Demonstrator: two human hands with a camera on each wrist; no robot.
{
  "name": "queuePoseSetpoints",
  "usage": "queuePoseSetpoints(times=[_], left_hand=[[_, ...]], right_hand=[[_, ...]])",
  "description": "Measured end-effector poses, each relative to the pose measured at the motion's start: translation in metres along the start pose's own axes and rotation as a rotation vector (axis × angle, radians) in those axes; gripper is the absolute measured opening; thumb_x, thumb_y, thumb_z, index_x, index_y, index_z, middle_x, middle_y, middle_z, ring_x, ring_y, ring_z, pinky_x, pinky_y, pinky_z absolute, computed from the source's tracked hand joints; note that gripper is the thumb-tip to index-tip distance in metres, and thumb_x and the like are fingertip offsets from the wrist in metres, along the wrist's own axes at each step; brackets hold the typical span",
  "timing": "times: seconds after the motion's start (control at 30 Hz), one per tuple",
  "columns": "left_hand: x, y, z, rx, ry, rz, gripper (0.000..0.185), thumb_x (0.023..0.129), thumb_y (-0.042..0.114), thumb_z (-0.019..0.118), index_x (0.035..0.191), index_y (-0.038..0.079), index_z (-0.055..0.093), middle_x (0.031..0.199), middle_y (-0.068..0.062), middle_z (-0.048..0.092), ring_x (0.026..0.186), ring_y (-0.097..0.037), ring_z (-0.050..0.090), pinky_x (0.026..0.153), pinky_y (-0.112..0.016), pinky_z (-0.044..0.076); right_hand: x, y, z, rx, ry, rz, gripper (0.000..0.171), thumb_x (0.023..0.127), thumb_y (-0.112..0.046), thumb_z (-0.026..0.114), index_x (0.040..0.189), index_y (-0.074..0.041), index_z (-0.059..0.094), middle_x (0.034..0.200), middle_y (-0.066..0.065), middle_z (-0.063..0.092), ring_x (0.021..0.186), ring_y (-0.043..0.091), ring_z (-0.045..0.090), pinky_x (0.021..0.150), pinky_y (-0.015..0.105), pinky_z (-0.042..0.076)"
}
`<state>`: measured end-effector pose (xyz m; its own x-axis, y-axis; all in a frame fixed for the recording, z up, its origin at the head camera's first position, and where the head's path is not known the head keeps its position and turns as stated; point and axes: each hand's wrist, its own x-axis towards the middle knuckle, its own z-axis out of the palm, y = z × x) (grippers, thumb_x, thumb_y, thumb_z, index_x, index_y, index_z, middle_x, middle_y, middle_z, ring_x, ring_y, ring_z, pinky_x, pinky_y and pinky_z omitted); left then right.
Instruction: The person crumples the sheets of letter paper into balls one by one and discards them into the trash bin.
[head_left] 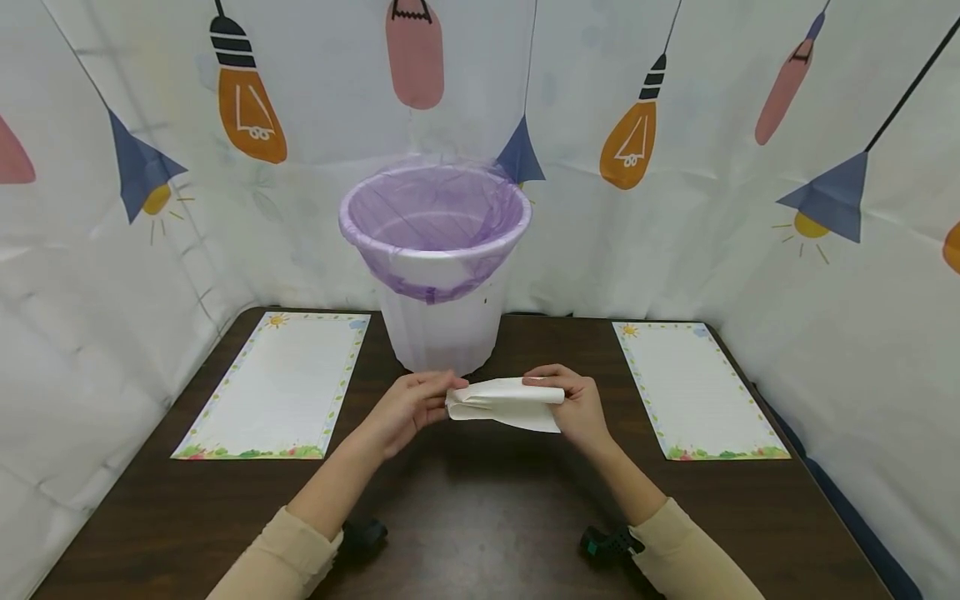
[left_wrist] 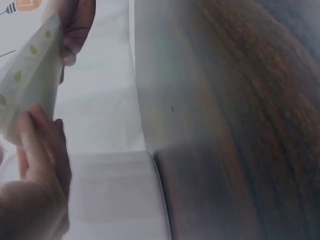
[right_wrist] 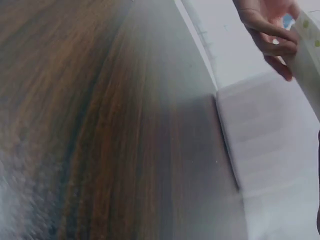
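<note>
Matt crumpled paper sheet [head_left: 506,403], glossy dark wood-grain table [head_left: 465,508], thin purple plastic liner [head_left: 435,217].

**Colours and patterns at the table**

Table [head_left: 465,500]: dark brown wood grain, streaked lighter in the wrist views.

Paper [head_left: 510,404] held between both hands: cream-white; the left wrist view shows small green dots along its edge.

Bin [head_left: 442,333]: white, faintly ribbed. Liner [head_left: 435,212]: translucent purple, darker where it bunches below the rim.

Left sheet [head_left: 277,387] and right sheet [head_left: 697,387]: white, thin border of green and yellow flecks, orange sun in one top corner, blue patch in the other, green-and-red strip along the bottom.

Backdrop [head_left: 712,250]: white cloth printed with orange bulbs, pink bulbs, and blue-grey lampshades over yellow bulbs, on black cords.

Sleeves [head_left: 675,550]: beige.
</note>
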<state>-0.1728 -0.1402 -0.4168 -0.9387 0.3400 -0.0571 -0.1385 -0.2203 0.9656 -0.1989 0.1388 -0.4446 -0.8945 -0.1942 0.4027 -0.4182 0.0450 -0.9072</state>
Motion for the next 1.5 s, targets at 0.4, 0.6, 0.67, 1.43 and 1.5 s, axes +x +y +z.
queuePoseSetpoints(times=[0.4,0.6,0.67,1.43,1.5], left_hand=[[0.001,-0.007,0.007,0.174,0.125,0.045,0.030,0.085,-0.005,0.080,0.113,-0.012,0.070,0.098,-0.010,0.070,0.082,-0.019,0.064,0.072,-0.028,0.056],[0.000,-0.010,0.009,0.136,0.217,0.124,0.029,0.083,-0.012,0.078,0.109,-0.015,0.068,0.097,-0.014,0.069,0.081,-0.020,0.065,0.069,-0.027,0.057],[0.000,-0.012,0.010,0.130,0.237,0.147,0.029,0.084,-0.013,0.077,0.111,-0.014,0.067,0.100,-0.015,0.068,0.082,-0.020,0.066,0.070,-0.027,0.057],[-0.004,-0.025,0.036,0.132,0.205,0.165,0.058,0.086,-0.012,0.074,0.139,0.005,0.057,0.112,-0.019,0.061,0.091,-0.028,0.069,0.072,-0.031,0.058],[-0.004,-0.023,0.034,0.174,0.199,0.161,0.051,0.088,-0.007,0.076,0.135,0.004,0.060,0.108,-0.018,0.065,0.089,-0.027,0.070,0.072,-0.030,0.058]], right_hand=[[-0.005,0.004,-0.002,0.361,-0.116,0.091,0.034,0.110,-0.008,0.038,0.129,0.009,0.060,0.121,0.013,0.064,0.104,0.020,0.063,0.082,0.031,0.055],[-0.009,0.005,-0.001,0.600,-0.242,0.129,0.036,0.114,-0.019,0.026,0.137,-0.010,0.053,0.121,0.006,0.064,0.102,0.021,0.066,0.086,0.045,0.058],[-0.009,0.004,0.000,0.633,-0.253,0.128,0.036,0.114,-0.017,0.027,0.138,-0.010,0.052,0.122,0.008,0.065,0.105,0.023,0.067,0.088,0.048,0.057],[-0.014,-0.013,0.044,0.342,-0.015,0.272,0.045,0.098,0.007,0.063,0.140,0.003,0.047,0.118,0.021,0.066,0.091,0.022,0.072,0.067,0.034,0.060],[-0.013,-0.014,0.042,0.314,-0.024,0.267,0.045,0.097,0.008,0.063,0.139,0.003,0.049,0.118,0.022,0.066,0.092,0.023,0.072,0.067,0.035,0.061]])
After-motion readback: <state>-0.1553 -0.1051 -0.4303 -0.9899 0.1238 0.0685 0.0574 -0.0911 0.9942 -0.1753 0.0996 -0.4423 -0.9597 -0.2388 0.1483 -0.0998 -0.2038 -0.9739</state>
